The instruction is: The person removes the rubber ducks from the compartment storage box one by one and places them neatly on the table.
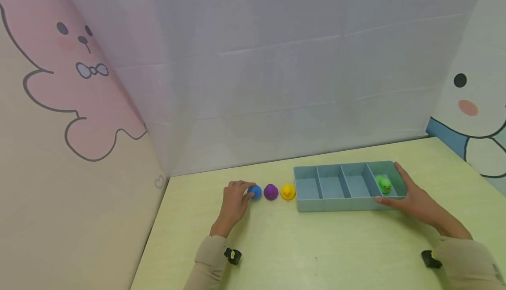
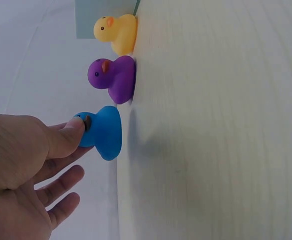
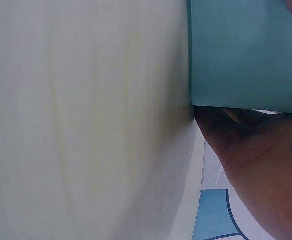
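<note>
My left hand (image 1: pixel 234 202) pinches a blue rubber duck (image 2: pixel 108 132) by its head between thumb and fingertips; in the left wrist view a thin gap and a shadow show between its base and the table. Right of it sit a purple duck (image 1: pixel 270 192) and a yellow duck (image 1: pixel 287 191), side by side. A blue-green divided tray (image 1: pixel 336 204) stands beside the yellow one. Its rightmost compartment contains a green duck (image 1: pixel 383 184). At that end my right hand (image 1: pixel 423 204) grips the tray, thumb over the front rim, fingers around the end wall (image 3: pixel 245 60).
All this lies on a pale yellow-green table (image 1: pixel 300 246). Behind it hangs a whitish sheet (image 1: pixel 276 83), and cartoon-printed panels (image 1: pixel 91 118) flank both sides. The tray's other compartments hold nothing.
</note>
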Demonstrator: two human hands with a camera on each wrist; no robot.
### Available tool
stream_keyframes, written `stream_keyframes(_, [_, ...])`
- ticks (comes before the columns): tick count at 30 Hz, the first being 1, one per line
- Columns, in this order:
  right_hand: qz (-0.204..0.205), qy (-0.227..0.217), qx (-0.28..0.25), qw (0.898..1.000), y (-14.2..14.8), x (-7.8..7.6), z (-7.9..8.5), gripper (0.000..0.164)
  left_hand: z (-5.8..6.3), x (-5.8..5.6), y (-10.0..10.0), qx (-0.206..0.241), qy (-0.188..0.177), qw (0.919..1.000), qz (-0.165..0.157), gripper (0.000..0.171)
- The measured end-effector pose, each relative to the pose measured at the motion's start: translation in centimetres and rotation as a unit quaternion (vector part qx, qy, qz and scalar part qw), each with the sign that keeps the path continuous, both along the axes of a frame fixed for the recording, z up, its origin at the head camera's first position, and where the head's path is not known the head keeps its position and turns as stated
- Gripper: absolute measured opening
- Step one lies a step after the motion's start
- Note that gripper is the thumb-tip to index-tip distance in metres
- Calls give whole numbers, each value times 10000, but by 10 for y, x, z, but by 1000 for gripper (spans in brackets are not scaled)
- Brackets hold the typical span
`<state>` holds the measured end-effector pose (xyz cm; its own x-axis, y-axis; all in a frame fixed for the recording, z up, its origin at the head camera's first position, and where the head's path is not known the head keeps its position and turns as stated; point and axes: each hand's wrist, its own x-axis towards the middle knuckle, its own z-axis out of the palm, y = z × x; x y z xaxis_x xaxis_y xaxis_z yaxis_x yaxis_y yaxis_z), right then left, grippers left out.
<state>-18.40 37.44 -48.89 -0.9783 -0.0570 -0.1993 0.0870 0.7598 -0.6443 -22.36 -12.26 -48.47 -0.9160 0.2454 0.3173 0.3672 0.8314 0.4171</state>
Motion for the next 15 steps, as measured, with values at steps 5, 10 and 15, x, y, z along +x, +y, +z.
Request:
stream_keyframes(5, [-6, -3, 6, 10000, 0, 0, 0, 126, -5, 0, -1, -57, -133, 9999, -1, 27])
stream_keyframes(10, [3, -12, 14, 10000, 0, 0, 0, 126, -7, 1, -1, -87, -215, 9997, -23, 27])
stream_keyframes(15, [19, -8, 39, 10000, -1, 0, 1, 126, -7, 1, -1, -105, -249, 9996, -37, 27])
